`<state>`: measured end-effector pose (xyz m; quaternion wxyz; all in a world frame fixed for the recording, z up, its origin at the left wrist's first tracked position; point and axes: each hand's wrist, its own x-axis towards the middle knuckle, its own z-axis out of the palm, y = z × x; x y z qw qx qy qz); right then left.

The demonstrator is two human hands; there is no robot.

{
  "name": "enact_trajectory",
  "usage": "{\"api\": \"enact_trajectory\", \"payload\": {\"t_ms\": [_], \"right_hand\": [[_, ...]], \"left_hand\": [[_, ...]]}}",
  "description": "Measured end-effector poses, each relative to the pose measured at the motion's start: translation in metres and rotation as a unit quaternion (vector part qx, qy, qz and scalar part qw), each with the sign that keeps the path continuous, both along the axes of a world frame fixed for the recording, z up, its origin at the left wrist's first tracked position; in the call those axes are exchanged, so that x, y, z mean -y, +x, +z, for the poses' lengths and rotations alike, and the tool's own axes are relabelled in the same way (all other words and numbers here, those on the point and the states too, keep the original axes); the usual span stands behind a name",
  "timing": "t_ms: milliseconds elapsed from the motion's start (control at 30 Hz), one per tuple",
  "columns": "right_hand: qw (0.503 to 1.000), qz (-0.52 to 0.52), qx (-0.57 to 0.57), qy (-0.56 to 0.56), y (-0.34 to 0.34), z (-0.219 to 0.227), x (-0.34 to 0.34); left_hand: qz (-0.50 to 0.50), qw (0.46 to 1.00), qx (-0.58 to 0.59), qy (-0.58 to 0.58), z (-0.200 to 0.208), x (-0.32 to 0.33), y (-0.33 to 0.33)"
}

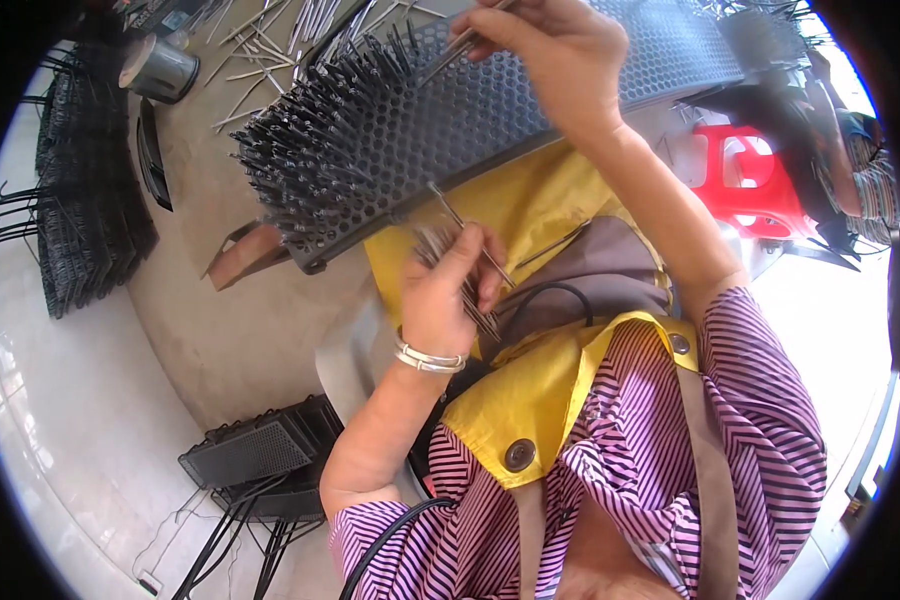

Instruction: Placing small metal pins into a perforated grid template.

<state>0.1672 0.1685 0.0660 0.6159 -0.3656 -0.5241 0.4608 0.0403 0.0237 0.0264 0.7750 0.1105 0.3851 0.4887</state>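
A dark perforated board (515, 110) lies tilted in front of me, its surface covered in rows of round holes. Thin dark metal rods (315, 130) stand densely packed in its left part. My left hand (445, 280), with a silver bangle on the wrist, is closed around a bundle of thin metal rods (482, 318) just below the board's near edge. Over the board's far side, my right hand (570, 45) pinches a thin metal rod (448, 60) that points down toward the holes beside the standing rods. Blur hides where its tip ends.
Loose metal rods (255, 62) are scattered on the floor beyond the board, near a metal can (160, 70). Stacked black racks (90, 190) stand at left, and more black perforated pieces (255, 455) at lower left. A red plastic stool (745, 180) and another person's arm (835, 150) are at right.
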Motion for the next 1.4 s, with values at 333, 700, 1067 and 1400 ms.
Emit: {"api": "enact_trajectory", "payload": {"t_ms": [333, 700, 1067, 1400], "right_hand": [[0.975, 0.034, 0.181, 0.128, -0.007, 0.005, -0.005], [0.944, 0.071, 0.258, 0.192, -0.007, 0.005, -0.012], [0.872, 0.112, 0.396, 0.264, -0.025, 0.012, -0.027], [0.836, 0.160, 0.416, 0.320, -0.026, 0.013, -0.041]], "left_hand": [[-0.050, 0.995, 0.050, -0.064, -0.001, 0.003, 0.003], [-0.056, 0.993, 0.073, -0.069, -0.003, 0.003, 0.002], [-0.075, 0.993, 0.051, -0.077, -0.002, 0.004, 0.002], [-0.118, 0.993, 0.013, -0.028, -0.019, 0.016, 0.013]]}}
